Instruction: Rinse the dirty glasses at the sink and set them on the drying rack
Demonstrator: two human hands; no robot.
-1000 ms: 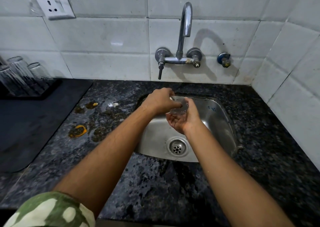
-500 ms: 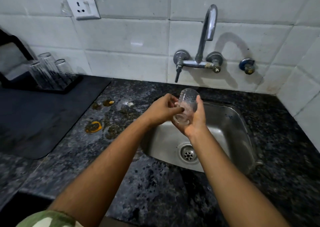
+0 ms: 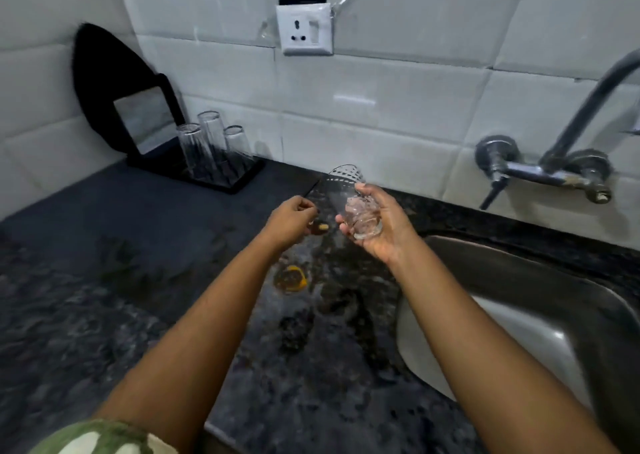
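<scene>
Now your right hand [image 3: 379, 226] cups the glass [image 3: 353, 204] by its base, fingers wrapped round it, over the surface [image 3: 156, 280] left of the sink [image 3: 519, 297], seemingly bound for the rack [image 3: 221, 173], while your left hand [image 3: 291, 219] hangs loosely curled and empty.

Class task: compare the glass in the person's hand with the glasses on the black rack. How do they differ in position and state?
The held glass lies tilted in the right hand, off the counter; the rack glasses stand upside down on the rack by the wall. The held one is alone; three stand together. All are clear.
</scene>
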